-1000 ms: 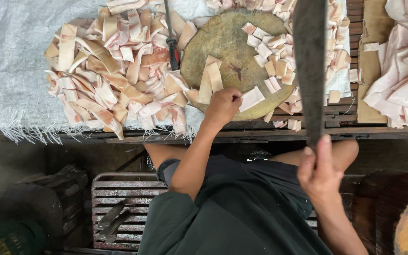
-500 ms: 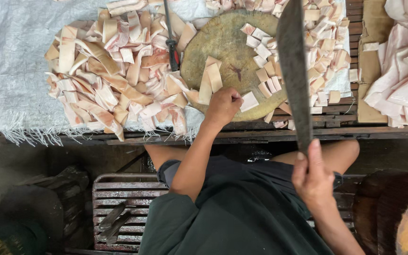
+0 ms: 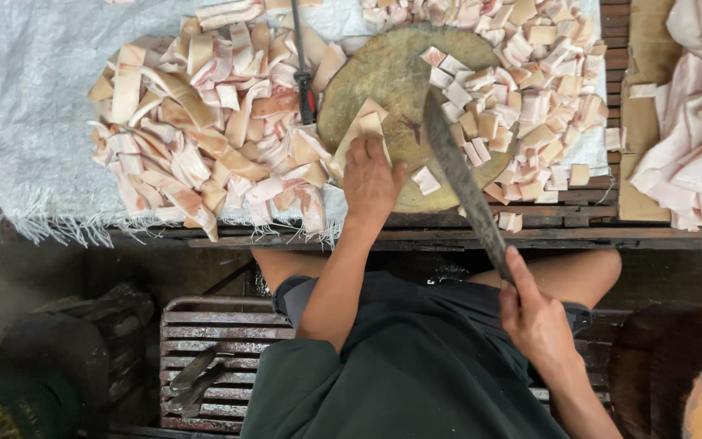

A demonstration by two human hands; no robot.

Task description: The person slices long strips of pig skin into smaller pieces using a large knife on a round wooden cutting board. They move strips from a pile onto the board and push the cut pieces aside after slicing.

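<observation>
My left hand presses a couple of pale meat strips down on a round wooden chopping block. A long dark cleaver is gripped by my right hand, its blade slanting over the block's right half just right of my left hand. Small cut cubes of meat cover the block's right side and spill past it.
A heap of long meat strips lies on a white woven sheet left of the block. A red-handled tool lies between them. Large pale slabs sit at right. A metal grate is below the wooden bench.
The cleaver has swung down from upright to low over the block. My left hand stays on the strips.
</observation>
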